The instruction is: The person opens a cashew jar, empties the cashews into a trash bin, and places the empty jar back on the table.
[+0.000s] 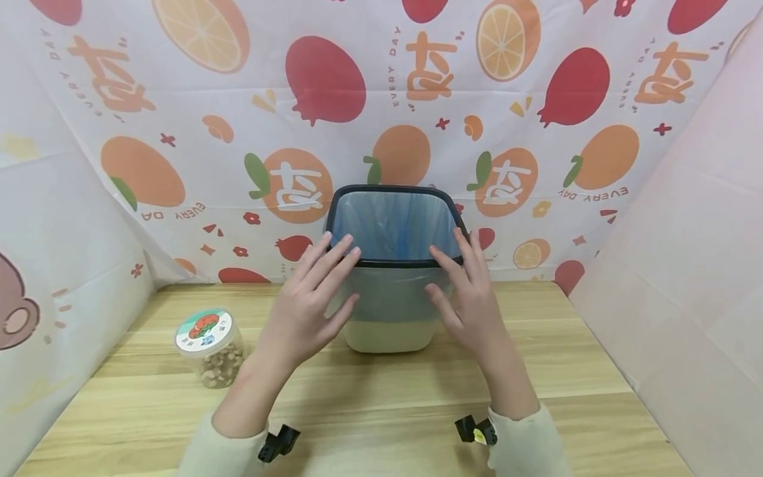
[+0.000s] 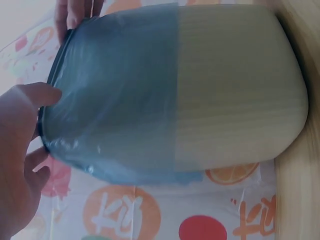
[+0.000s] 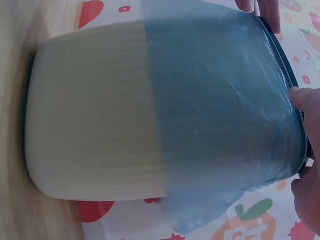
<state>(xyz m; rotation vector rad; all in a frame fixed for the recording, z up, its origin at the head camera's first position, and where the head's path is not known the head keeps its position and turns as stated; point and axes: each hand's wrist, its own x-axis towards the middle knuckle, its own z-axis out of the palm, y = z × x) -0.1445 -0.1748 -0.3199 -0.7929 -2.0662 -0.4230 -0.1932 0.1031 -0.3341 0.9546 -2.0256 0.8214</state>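
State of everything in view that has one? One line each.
Waste bin: upright, open-topped, lined.
Blue bin liner: lining the inside, folded down over the outer upper wall.
Black rim: seated around the bin's mouth.
Cashew jar: upright, lid on.
Left hand: fingers extended, at the rim's left side.
Right hand: fingers extended, at the rim's right side.

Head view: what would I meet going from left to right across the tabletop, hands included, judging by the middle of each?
Jar of nuts → left hand → trash bin → right hand.
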